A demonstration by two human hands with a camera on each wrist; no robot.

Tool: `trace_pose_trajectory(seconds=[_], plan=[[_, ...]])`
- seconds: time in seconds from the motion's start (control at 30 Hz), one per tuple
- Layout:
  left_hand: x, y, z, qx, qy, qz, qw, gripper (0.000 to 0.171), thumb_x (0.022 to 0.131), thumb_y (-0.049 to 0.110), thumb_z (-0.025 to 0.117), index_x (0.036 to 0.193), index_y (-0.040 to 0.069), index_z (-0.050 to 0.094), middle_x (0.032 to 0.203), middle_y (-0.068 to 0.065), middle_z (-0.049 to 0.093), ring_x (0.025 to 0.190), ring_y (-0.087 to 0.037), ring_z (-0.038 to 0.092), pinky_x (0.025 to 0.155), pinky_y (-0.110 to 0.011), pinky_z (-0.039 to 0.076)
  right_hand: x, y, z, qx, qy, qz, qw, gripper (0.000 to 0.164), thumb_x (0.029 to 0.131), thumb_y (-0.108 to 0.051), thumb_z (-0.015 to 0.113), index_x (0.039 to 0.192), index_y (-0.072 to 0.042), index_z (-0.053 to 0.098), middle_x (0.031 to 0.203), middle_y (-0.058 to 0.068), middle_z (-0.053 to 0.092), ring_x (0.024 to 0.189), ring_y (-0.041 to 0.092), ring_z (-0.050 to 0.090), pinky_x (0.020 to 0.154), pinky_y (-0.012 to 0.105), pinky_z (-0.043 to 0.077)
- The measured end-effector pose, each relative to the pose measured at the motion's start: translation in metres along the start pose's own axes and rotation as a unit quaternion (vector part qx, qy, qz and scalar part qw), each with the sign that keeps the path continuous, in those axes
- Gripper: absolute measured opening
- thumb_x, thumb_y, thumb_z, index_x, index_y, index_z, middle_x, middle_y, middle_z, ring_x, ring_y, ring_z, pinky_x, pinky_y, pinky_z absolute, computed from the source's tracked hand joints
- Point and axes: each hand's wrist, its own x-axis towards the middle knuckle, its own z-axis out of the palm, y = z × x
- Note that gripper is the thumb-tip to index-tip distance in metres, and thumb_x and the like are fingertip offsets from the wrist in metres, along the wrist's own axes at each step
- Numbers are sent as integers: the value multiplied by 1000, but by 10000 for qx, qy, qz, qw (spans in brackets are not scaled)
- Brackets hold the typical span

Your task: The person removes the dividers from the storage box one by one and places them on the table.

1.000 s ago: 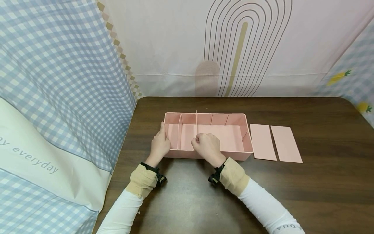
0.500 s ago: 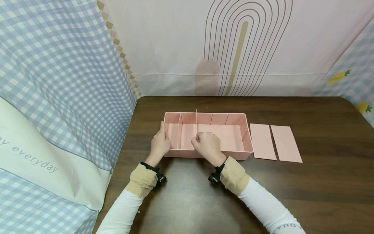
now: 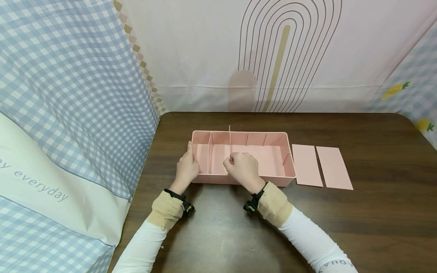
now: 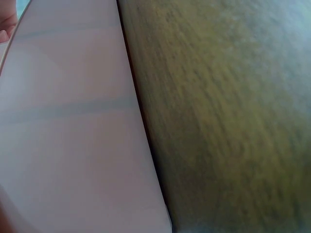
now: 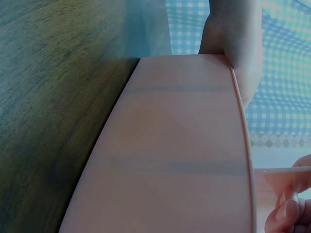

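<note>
A pink storage box (image 3: 266,181) lies lengthwise on the dark wooden table, with upright divider panels inside. At its front left corner is my left hand (image 3: 186,167), holding the end wall with the index finger straight along the rim. The right hand (image 3: 243,167), fingers curled, pinches the near edge of a divider panel (image 3: 230,142), whose top stands above the box's back rim. Left of it, another divider (image 3: 209,155) sits lower, near rim height. The right wrist view shows curled fingertips (image 5: 286,211) at the panel's edge beyond the box's front wall (image 5: 175,131).
Two loose pink panels (image 3: 307,165) (image 3: 334,168) lie flat on the table, right of the box. Slots line the box's inner walls. A blue checked cloth (image 3: 88,68) hangs along the left, and a pale patterned cloth (image 3: 198,57) hangs behind the table.
The divider panel in my right hand has risen slightly above the back rim, and that hand has shifted up a little with it. The left hand and the box keep their places.
</note>
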Motion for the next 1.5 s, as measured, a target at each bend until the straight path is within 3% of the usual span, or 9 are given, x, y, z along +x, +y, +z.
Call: trace_pose_trajectory(seconds=[0.67, 0.9, 1.5], plan=[[-1, 1, 0, -68, -39, -15, 10000, 60, 82, 2, 38, 139, 0, 21, 116, -25, 54, 98, -40, 55, 81, -49, 42, 1, -2, -8, 136, 49, -108, 9998, 36, 74, -14, 48, 42, -18, 31, 38, -10, 26, 38, 8, 23, 38, 22, 15], [-1, 1, 0, -70, -21, -15, 10000, 60, 82, 3, 38, 140, 0, 21, 114, -25, 54, 98, -41, 55, 80, -50, 42, 3, -3, -11, 77, 133, -136, 9998, 37, 74, -14, 48, 44, -18, 26, 43, -10, 19, 42, 9, 19, 40, 23, 13], [0, 0, 0, -66, -53, -31, 10000, 60, 83, 2, 37, 140, 0, 19, 114, -26, 54, 97, -40, 56, 79, -49, 42, 4, -7, -20, 107, 293, -220, 9993, 34, 70, -13, 47, 45, -18, 25, 46, -9, 17, 45, 9, 19, 40, 23, 13]])
